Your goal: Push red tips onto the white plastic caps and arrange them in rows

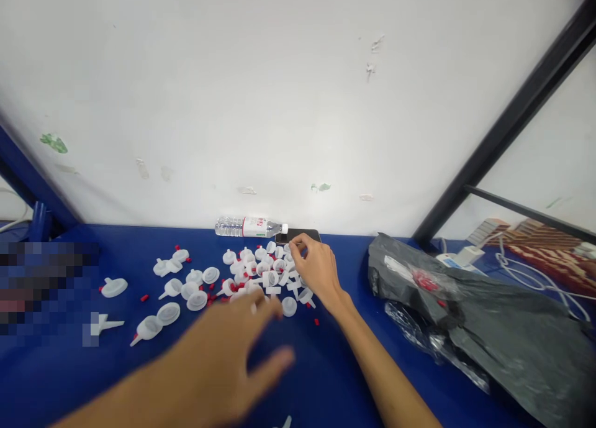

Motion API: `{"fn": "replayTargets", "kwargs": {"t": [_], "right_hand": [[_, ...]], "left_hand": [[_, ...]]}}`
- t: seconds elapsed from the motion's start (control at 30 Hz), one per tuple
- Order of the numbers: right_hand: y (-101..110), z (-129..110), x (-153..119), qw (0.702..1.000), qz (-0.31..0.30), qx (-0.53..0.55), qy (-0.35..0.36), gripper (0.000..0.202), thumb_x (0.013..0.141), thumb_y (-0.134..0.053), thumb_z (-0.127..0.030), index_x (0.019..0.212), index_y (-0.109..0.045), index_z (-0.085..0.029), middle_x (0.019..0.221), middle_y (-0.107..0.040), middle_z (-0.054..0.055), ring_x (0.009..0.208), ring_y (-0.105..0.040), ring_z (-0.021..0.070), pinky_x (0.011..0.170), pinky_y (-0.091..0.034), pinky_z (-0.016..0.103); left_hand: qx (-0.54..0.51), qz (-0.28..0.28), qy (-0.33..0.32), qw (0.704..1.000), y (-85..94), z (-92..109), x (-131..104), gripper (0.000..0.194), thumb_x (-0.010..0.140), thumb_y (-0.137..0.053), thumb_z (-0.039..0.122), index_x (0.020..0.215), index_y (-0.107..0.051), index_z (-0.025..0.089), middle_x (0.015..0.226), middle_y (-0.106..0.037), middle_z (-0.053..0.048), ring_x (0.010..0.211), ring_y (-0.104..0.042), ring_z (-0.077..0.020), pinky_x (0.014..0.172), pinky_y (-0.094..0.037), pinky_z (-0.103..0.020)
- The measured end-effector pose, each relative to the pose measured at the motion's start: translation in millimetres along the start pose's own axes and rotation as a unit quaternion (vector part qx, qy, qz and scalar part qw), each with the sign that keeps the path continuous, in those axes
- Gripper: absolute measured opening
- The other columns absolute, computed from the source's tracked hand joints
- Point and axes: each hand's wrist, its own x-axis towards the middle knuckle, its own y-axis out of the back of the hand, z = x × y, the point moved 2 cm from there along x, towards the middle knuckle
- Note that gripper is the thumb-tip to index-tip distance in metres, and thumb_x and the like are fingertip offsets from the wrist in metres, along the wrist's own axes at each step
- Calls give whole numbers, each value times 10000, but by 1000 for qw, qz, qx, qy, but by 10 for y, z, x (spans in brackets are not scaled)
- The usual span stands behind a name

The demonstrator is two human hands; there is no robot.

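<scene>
Right hand (321, 269) is reaching to the far right edge of a heap of white plastic pieces (272, 279); its thumb and forefinger are curling close together, an almost closed grip, probably so as to pick at something small. Cannot tell whether it is holding a piece or only touching one. Left hand (223, 353) is hovering nearer the viewer, blurred, fingers loosely bent and thumb standing well apart; grip is partly open, nothing visible in it. The white pieces, round discs and cups with narrow stems, are lying on the blue bench (326, 378), heaped in front of both hands, likely to keep them within easy reach. Others are spreading thinly to the left, perhaps simply strayed from the heap. Small red bits (144, 297) are lying in and around the heap. Bottle (254, 227) is resting on its side by the wall (233, 105), a dark flat slab (282, 237) beside its cap, both presumably pushed back out of the way. Grey bag (488, 328) is sprawling at right, clear wrap (414, 328) along its near edge. Counting: two hands, one bottle, one slab, one grey bag; roughly a dozen white pieces left of the heap; heaped pieces and red bits are overlapping too much to count.
</scene>
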Motion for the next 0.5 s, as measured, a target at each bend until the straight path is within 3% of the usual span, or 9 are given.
{"fn": "replayTargets", "kwargs": {"t": [0.07, 0.13, 0.2, 0.27, 0.37, 0.43, 0.5], "right_hand": [[-20, 5, -11, 1000, -3, -6, 5, 145, 1030, -600, -299, 981, -733, -274, 832, -792, -36, 715, -700, 173, 652, -357, 267], [-36, 12, -17, 1000, -6, -13, 12, 147, 1029, -596, -294, 969, -729, -272, 813, -783, -34, 708, -693, 178, 646, -349, 268], [-41, 18, -17, 1000, -7, -20, 19, 146, 1028, -594, -294, 969, -725, -271, 807, -778, -33, 708, -691, 180, 644, -347, 268], [-37, 19, -14, 999, -6, -25, 25, 143, 1028, -593, -293, 980, -726, -269, 812, -778, -33, 705, -691, 178, 644, -350, 268], [-25, 7, -11, 999, -4, -28, 29, 149, 1032, -588, -292, 989, -728, -265, 825, -783, -31, 701, -693, 175, 642, -351, 270], [-20, -5, -14, 999, -3, -29, 31, 156, 1036, -583, -292, 991, -730, -265, 828, -785, -32, 698, -692, 172, 640, -347, 272], [-18, -18, -21, 999, -3, -30, 32, 159, 1040, -581, -291, 995, -731, -266, 833, -786, -33, 707, -695, 172, 640, -345, 273]], "left_hand": [[110, -32, -83, 990, -425, 240, -306, 348, 948, -691, 361, 1294, -664, 326, 1167, -735, -93, 910, -728, -277, 657, -537, -328], [142, -72, -137, 978, -769, 349, -432, 176, 962, -696, 315, 1138, -703, 306, 1047, -746, -75, 859, -733, -267, 606, -547, -307], [139, -92, -111, 980, -898, 316, -387, 109, 945, -706, 282, 1052, -704, 261, 1002, -743, -75, 885, -731, -284, 677, -604, -354], [152, -73, -71, 983, -795, 207, -258, 161, 934, -668, 184, 1080, -707, 239, 1048, -746, -93, 970, -723, -311, 771, -631, -413], [187, -6, -49, 981, -376, -18, -64, 284, 935, -581, 84, 1142, -721, 219, 1131, -741, -121, 1037, -701, -316, 859, -617, -448], [165, 42, -1, 985, -43, -254, 38, 276, 1003, -502, 142, 1125, -735, 227, 1133, -743, -112, 1061, -682, -292, 934, -590, -446], [152, 83, 90, 981, 263, -597, 127, 297, 1032, -465, 247, 1087, -756, 238, 1100, -761, -100, 1052, -674, -287, 942, -578, -428]]}}
